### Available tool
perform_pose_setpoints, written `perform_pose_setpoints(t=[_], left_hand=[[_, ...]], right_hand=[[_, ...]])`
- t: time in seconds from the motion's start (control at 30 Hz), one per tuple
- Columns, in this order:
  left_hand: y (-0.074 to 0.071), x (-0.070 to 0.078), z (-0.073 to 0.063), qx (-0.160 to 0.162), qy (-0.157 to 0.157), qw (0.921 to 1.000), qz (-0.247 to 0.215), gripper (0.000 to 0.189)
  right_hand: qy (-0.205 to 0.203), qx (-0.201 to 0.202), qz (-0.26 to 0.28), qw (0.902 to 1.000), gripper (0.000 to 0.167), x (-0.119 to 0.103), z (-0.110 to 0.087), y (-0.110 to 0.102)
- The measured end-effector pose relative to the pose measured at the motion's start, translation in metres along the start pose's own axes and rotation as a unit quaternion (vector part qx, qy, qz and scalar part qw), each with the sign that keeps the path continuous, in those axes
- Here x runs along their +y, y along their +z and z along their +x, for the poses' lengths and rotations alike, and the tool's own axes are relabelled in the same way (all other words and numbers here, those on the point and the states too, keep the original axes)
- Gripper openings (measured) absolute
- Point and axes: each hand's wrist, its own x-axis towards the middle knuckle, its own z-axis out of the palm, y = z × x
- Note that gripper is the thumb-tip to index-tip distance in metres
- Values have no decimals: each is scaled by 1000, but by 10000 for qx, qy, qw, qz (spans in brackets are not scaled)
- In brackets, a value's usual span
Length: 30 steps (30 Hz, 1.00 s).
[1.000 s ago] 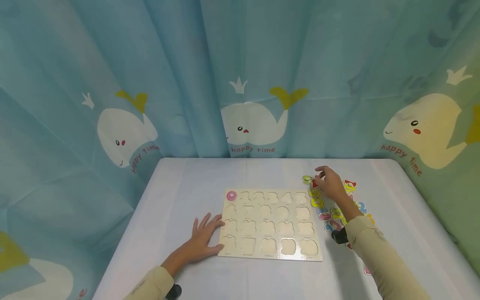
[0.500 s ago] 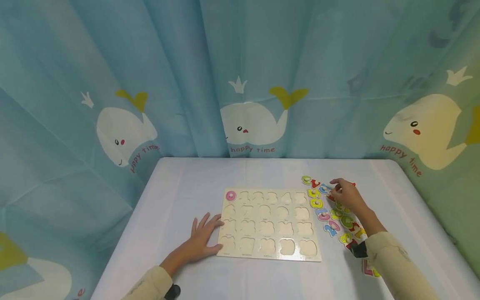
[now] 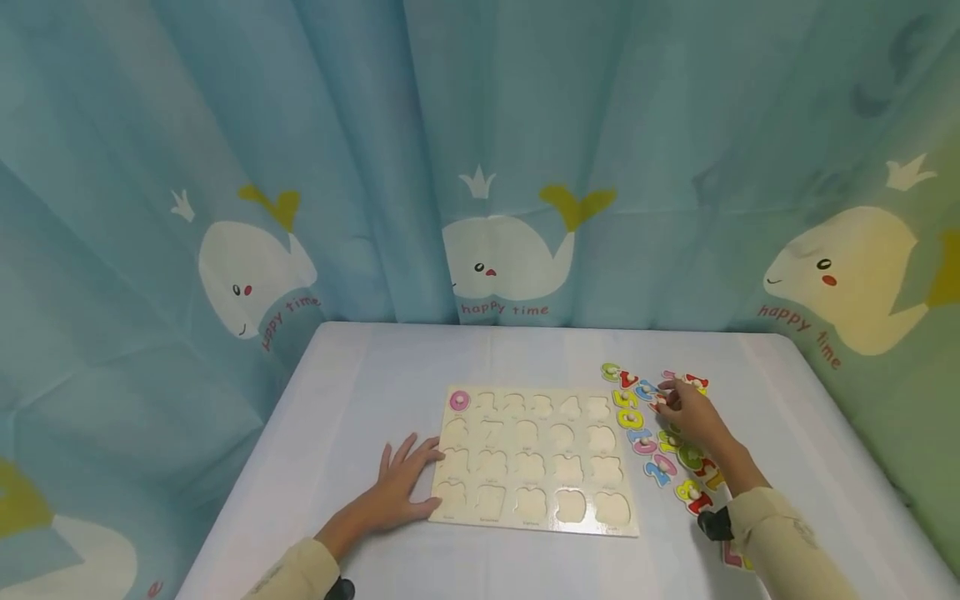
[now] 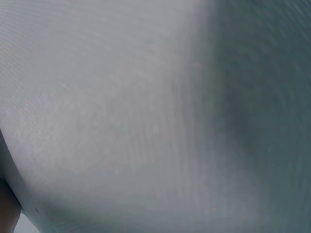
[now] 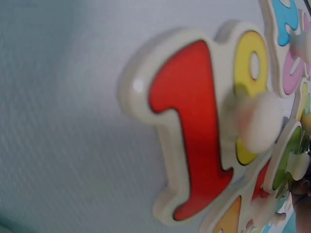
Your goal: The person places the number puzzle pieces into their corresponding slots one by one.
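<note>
A pale puzzle board [image 3: 473,471] with shallow number recesses lies mid-table, a pink zero piece [image 3: 453,402] in its far left corner. My left hand [image 3: 401,483] rests at the board's left edge, fingers spread. Over the cluster of number pieces on the right, my right hand [image 3: 693,412] has bent fingers, tips right at a red number piece [image 3: 656,403]; whether they pinch it I cannot tell. Its palm hides some pieces. Up close in the right wrist view lies a red-and-yellow 18 piece [image 5: 197,121] with a pale knob [image 5: 261,122].
Yellow number pieces [image 3: 630,418], a green one [image 3: 611,372] and blue-and-pink ones [image 3: 662,469] lie right of the board, several with knobs. Another pink piece [image 3: 731,554] is by the right sleeve [image 3: 783,542]. A whale-print curtain [image 3: 360,208] hangs behind the table.
My right hand has moved right from the red and green pieces at the far end of the cluster, then stayed about there. The left hand keeps its place at the board.
</note>
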Motion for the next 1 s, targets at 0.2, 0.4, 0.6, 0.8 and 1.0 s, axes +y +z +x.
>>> perform_pose_setpoints(t=[0.2,0.4,0.6,0.8,1.0], left_hand=[[5,0,-2,-54,-108,9999,45,57],[2,2,1,-168,-179,9996,-134,58],[-3,0,4,-65,-156,9999,-7,57],[-4,-2,2,-141,-206,9996,103,57],[0,-2,1,-212,-221,9995,5,58]], right_hand=[[-45,64,-93,9999,42,2,-2,4],[-50,60,-139,9999,40,1,0,-1],[-134,193,-85,9997,42,-5,3,-5],[-136,194,-62,9997,42,-9,4,-4],[-241,274,128,9993,40,-9,1,2]])
